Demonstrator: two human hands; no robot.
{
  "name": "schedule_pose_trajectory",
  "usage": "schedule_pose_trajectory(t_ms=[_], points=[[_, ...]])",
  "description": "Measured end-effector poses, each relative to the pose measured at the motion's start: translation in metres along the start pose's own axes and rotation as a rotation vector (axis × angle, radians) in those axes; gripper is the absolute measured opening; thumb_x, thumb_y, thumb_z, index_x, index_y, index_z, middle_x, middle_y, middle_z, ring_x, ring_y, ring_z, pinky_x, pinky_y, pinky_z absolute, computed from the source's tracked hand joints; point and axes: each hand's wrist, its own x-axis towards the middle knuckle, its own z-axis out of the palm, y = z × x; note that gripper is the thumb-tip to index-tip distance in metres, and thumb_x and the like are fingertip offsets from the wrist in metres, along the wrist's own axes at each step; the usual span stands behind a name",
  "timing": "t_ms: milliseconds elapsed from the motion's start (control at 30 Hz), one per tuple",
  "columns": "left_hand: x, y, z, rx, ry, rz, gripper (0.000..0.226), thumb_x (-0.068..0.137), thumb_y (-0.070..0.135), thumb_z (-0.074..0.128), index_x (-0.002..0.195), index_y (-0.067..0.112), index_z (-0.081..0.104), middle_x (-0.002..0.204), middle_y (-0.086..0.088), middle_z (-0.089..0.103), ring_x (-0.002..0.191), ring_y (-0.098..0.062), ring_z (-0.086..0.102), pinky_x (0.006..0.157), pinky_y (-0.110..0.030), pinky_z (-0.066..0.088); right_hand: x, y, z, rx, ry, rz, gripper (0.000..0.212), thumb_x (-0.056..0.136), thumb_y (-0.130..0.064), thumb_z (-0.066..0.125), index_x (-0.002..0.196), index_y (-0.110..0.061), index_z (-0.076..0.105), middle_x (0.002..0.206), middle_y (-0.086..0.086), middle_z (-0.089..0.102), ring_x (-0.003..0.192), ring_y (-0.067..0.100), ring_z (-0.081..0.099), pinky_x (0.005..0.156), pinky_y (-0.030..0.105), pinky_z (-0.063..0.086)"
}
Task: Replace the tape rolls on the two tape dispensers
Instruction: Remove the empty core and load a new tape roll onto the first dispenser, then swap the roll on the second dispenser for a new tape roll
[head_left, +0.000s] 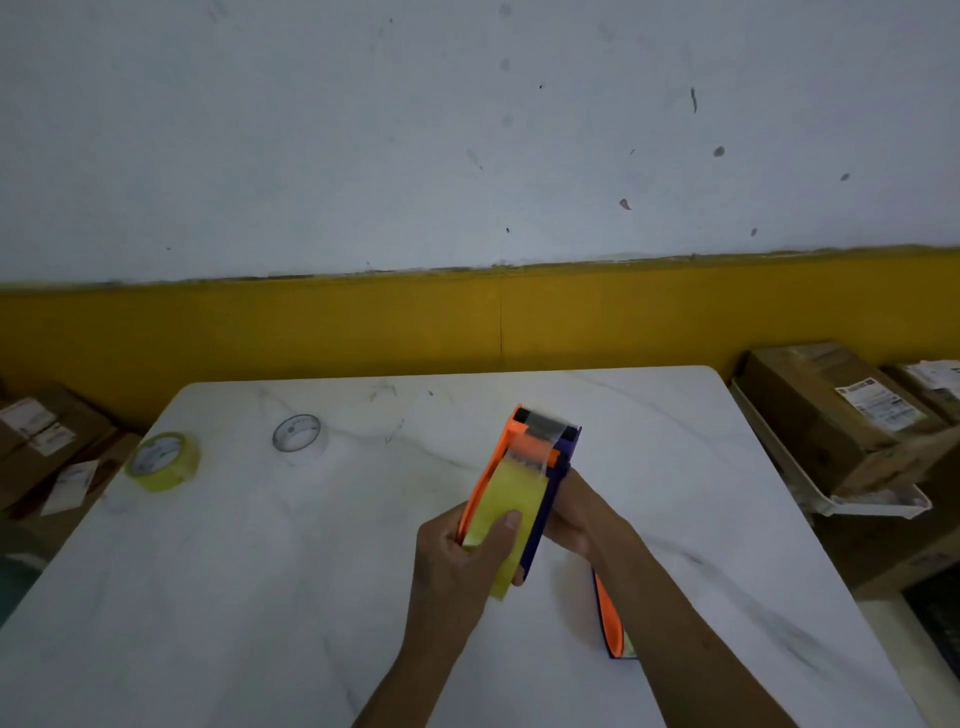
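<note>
An orange and purple tape dispenser (540, 452) is held above the white marble table (311, 571), with a yellow tape roll (511, 512) seated in it. My left hand (467, 561) grips the dispenser's orange side, thumb pressed on the yellow roll. My right hand (582, 519) holds the purple side. A strip of tape runs over the roller at the dispenser's far end. The second dispenser (613, 623) lies on the table under my right forearm, mostly hidden. A yellow tape roll (163, 461) and a nearly used-up clear roll (298, 438) lie at the table's far left.
Cardboard boxes (831, 415) with shipping labels are stacked in a white tray to the right of the table. More boxes (47, 441) sit on the floor to the left. A yellow and white wall stands behind the table.
</note>
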Motion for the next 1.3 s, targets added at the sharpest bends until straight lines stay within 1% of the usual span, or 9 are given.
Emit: schedule_pose_trajectory(t_ms=[167, 300, 467, 600, 733, 867, 1000, 1133, 1300], points=[[0.000, -0.021, 0.018, 0.039, 0.089, -0.098, 0.028, 0.081, 0.038, 0.069, 0.062, 0.018, 0.069, 0.051, -0.005, 0.068, 0.048, -0.023, 0.070, 0.043, -0.029, 0.054, -0.007, 0.056, -0.016, 0.315, 0.162, 0.055, 0.045, 0.093, -0.040, 0.046, 0.108, -0.004, 0.069, 0.096, 0.017, 0.075, 0.083, 0.029, 0.073, 0.073, 0.041, 0.059], [0.012, -0.061, 0.032, -0.018, 0.228, -0.308, 0.034, 0.087, 0.042, 0.062, 0.065, 0.017, 0.069, 0.057, -0.002, 0.070, 0.054, -0.015, 0.068, 0.051, -0.024, 0.051, -0.016, 0.104, -0.025, 0.472, 0.221, 0.100, 0.043, 0.101, -0.035, 0.032, 0.102, -0.004, 0.063, 0.066, 0.007, 0.071, 0.061, 0.017, 0.070, 0.061, 0.032, 0.056], [0.023, -0.120, 0.046, 0.068, 0.246, -0.480, 0.042, 0.086, 0.045, 0.062, 0.072, 0.007, 0.071, 0.065, -0.007, 0.066, 0.060, -0.021, 0.062, 0.056, -0.031, 0.048, -0.005, 0.160, -0.046, 0.407, 0.502, 0.242, 0.034, 0.099, -0.018, 0.038, 0.113, 0.002, 0.061, 0.096, 0.022, 0.064, 0.088, 0.032, 0.065, 0.075, 0.038, 0.054], [0.029, -0.138, 0.056, 0.169, 0.258, -0.464, 0.044, 0.085, 0.048, 0.061, 0.069, 0.008, 0.070, 0.069, -0.017, 0.070, 0.063, -0.027, 0.066, 0.060, -0.042, 0.055, -0.006, 0.167, -0.043, 0.348, 0.545, 0.277, 0.034, 0.096, -0.014, 0.042, 0.119, 0.005, 0.058, 0.112, 0.030, 0.061, 0.108, 0.040, 0.059, 0.089, 0.045, 0.050], [0.033, -0.138, 0.058, 0.186, 0.230, -0.459, 0.042, 0.084, 0.051, 0.059, 0.078, 0.012, 0.072, 0.080, -0.016, 0.073, 0.079, -0.030, 0.071, 0.073, -0.045, 0.059, -0.015, 0.153, -0.047, -0.080, 0.595, 0.282, 0.022, 0.093, -0.008, 0.051, 0.085, 0.002, 0.069, 0.077, 0.019, 0.072, 0.070, 0.031, 0.070, 0.056, 0.035, 0.057], [0.032, -0.144, 0.050, 0.266, 0.115, -0.561, 0.056, 0.082, 0.061, 0.054, 0.099, 0.008, 0.065, 0.095, -0.014, 0.069, 0.091, -0.029, 0.066, 0.073, -0.035, 0.051, -0.038, 0.132, -0.044, -0.741, 0.544, 0.445, 0.038, 0.095, -0.028, 0.044, 0.082, 0.002, 0.065, 0.085, 0.022, 0.074, 0.079, 0.037, 0.074, 0.073, 0.047, 0.061], [0.038, -0.141, 0.042, 0.330, 0.032, -0.660, 0.093, 0.060, 0.083, 0.045, 0.116, 0.009, 0.056, 0.115, -0.022, 0.065, 0.105, -0.035, 0.064, 0.085, -0.038, 0.051, -0.057, 0.104, -0.031, -1.308, 0.393, 0.328, 0.039, 0.098, -0.028, 0.036, 0.060, -0.017, 0.038, 0.103, 0.017, 0.071, 0.096, 0.033, 0.068, 0.081, 0.035, 0.055], [0.053, -0.104, 0.023, 0.526, 0.073, -0.546, 0.078, 0.082, 0.064, 0.054, 0.138, 0.013, 0.035, 0.145, -0.015, 0.040, 0.132, -0.034, 0.039, 0.110, -0.048, 0.033, -0.041, 0.066, -0.014, -1.458, 0.503, 0.039, 0.039, 0.096, -0.042, 0.039, 0.090, -0.008, 0.058, 0.101, 0.013, 0.069, 0.096, 0.028, 0.064, 0.078, 0.033, 0.047], [0.078, -0.075, -0.014, 0.571, -0.072, -0.382, 0.072, 0.086, 0.047, 0.062, 0.142, 0.014, 0.031, 0.152, -0.014, 0.028, 0.140, -0.033, 0.027, 0.113, -0.049, 0.032, -0.008, 0.033, 0.020, -1.362, 0.416, -0.174, 0.047, 0.094, -0.046, 0.043, 0.128, -0.013, 0.049, 0.125, 0.010, 0.060, 0.118, 0.028, 0.055, 0.098, 0.040, 0.045]])
